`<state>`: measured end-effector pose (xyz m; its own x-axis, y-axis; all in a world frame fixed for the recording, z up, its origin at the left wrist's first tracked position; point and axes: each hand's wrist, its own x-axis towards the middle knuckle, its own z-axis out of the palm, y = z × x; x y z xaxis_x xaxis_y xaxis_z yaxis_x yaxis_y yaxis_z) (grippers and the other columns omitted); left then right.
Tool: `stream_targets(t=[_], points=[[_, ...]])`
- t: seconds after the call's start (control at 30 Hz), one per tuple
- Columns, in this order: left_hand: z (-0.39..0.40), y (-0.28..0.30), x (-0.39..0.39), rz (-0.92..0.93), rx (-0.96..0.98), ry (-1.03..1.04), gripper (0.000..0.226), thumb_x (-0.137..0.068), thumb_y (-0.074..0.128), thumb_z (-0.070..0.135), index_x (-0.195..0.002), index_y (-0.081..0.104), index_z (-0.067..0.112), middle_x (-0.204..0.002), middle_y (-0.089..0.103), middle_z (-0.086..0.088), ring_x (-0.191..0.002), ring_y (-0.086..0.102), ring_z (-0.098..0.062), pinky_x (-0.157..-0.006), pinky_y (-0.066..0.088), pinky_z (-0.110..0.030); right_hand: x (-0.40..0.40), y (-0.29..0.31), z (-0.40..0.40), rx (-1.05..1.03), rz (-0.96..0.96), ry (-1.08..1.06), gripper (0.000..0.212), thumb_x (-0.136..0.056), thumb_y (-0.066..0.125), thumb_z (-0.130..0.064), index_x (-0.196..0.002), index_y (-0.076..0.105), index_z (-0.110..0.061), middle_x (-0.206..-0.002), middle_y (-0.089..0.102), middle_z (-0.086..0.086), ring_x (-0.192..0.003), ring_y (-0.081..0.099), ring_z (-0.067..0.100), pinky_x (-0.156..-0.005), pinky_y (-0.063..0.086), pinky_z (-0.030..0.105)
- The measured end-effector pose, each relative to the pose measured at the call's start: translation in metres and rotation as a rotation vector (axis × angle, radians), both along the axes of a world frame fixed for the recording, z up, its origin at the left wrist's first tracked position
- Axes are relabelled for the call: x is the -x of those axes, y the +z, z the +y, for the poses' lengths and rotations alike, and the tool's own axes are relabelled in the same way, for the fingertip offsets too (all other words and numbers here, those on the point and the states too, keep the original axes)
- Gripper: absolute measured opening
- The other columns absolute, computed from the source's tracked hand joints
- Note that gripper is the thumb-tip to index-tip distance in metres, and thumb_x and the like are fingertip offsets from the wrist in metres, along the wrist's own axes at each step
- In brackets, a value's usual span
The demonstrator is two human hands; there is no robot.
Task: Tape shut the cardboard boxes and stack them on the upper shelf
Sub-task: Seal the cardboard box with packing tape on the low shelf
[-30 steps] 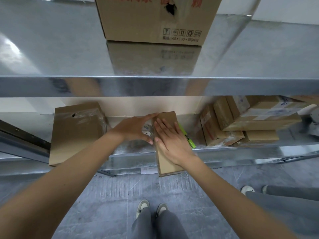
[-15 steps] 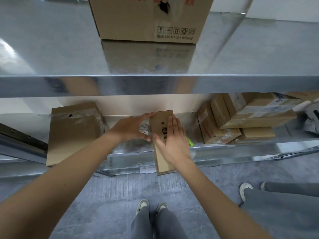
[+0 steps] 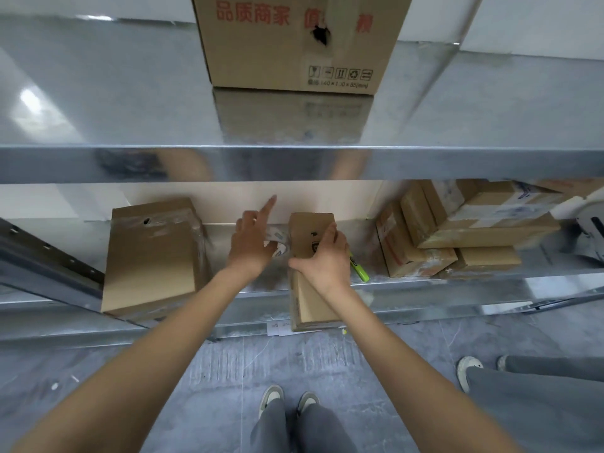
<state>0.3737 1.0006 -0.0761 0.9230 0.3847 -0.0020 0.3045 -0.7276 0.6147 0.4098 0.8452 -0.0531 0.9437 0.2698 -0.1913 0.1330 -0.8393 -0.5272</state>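
Glossy metal shelf [image 3: 98, 165]; matt cardboard box [image 3: 310, 299].

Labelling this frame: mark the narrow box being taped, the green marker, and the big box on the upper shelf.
narrow box [image 3: 313, 299], head view, bare top face below the wrist.
green marker [image 3: 359, 271], head view, middle of its barrel.
big box [image 3: 294, 53], head view, printed front face.

Shiny metal shelving [image 3: 294, 165] spans the frame's middle; a white wall [image 3: 539, 24] fills the upper right, grey scuffed floor [image 3: 212, 371] the bottom.
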Motion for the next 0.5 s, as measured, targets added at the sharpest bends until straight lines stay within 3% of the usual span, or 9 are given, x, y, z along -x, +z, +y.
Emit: stream_targets(t=[0.07,0.13,0.17,0.23,0.3,0.37,0.43,0.5], points=[[-0.005,0.001,0.002,-0.186,0.422,0.357,0.094,-0.08,0.066,-0.007,-0.153,0.021,0.032,-0.125,0.045,-0.011,-0.107,0.048,-0.021,-0.084,0.046,-0.028,0.001,-0.003,-0.001,-0.085,0.025,-0.023,0.122,-0.064,0.082,-0.047,-0.153,0.011,-0.001,-0.146,0.033,0.018,-0.134,0.033,0.033,-0.111,0.032,0.04],[-0.01,0.004,0.004,-0.281,0.926,0.735,0.086,-0.084,0.066,-0.002,-0.152,0.022,0.026,-0.133,0.049,-0.016,-0.106,0.051,-0.022,-0.079,0.048,-0.03,0.003,-0.006,0.0,-0.205,0.067,-0.059,0.117,-0.063,0.083,-0.044,-0.152,0.019,-0.003,-0.144,0.038,0.016,-0.132,0.037,0.03,-0.109,0.036,0.041],[-0.013,0.003,0.007,-0.233,1.129,0.843,0.079,-0.086,0.068,0.008,-0.15,0.025,0.025,-0.134,0.052,-0.015,-0.106,0.054,-0.023,-0.078,0.051,-0.033,0.005,-0.007,0.002,-0.287,0.096,-0.078,0.111,-0.063,0.084,-0.041,-0.149,0.025,-0.004,-0.141,0.042,0.014,-0.13,0.041,0.029,-0.107,0.038,0.041],[-0.02,0.0,0.016,-0.061,1.298,0.777,0.058,-0.089,0.068,0.033,-0.139,0.044,0.019,-0.124,0.063,-0.013,-0.103,0.063,-0.025,-0.077,0.055,-0.036,0.008,-0.008,0.006,-0.464,0.147,-0.1,0.093,-0.062,0.086,-0.035,-0.139,0.041,-0.008,-0.132,0.052,0.01,-0.121,0.051,0.023,-0.1,0.045,0.038],[-0.025,-0.003,0.022,0.02,1.234,0.621,0.043,-0.092,0.06,0.046,-0.121,0.061,0.015,-0.108,0.073,-0.011,-0.092,0.071,-0.024,-0.069,0.056,-0.032,0.01,-0.011,0.006,-0.625,0.189,-0.108,0.073,-0.062,0.086,-0.028,-0.126,0.053,-0.017,-0.12,0.061,0.005,-0.107,0.06,0.015,-0.09,0.051,0.031],[-0.026,-0.004,0.021,-0.021,1.115,0.559,0.041,-0.093,0.057,0.048,-0.118,0.064,0.016,-0.109,0.073,-0.008,-0.093,0.07,-0.023,-0.078,0.056,-0.034,0.009,-0.017,0.001,-0.773,0.292,-0.134,0.066,-0.062,0.083,-0.027,-0.122,0.056,-0.021,-0.113,0.066,0.0,-0.101,0.065,0.01,-0.083,0.053,0.024],[-0.027,-0.004,0.018,-0.045,0.889,0.521,0.046,-0.092,0.057,0.051,-0.125,0.059,0.02,-0.118,0.068,-0.004,-0.101,0.064,-0.021,-0.088,0.051,-0.034,0.007,-0.026,-0.006,-0.882,0.411,-0.166,0.067,-0.062,0.08,-0.031,-0.124,0.057,-0.022,-0.11,0.07,-0.004,-0.098,0.068,0.01,-0.076,0.054,0.021],[-0.029,-0.002,0.013,0.007,0.622,0.44,0.047,-0.093,0.051,0.057,-0.128,0.054,0.026,-0.12,0.066,-0.002,-0.104,0.061,-0.023,-0.086,0.045,-0.031,0.003,-0.037,-0.013,-0.923,0.523,-0.2,0.078,-0.06,0.08,-0.038,-0.131,0.052,-0.02,-0.115,0.069,-0.002,-0.1,0.068,0.013,-0.082,0.055,0.028]])
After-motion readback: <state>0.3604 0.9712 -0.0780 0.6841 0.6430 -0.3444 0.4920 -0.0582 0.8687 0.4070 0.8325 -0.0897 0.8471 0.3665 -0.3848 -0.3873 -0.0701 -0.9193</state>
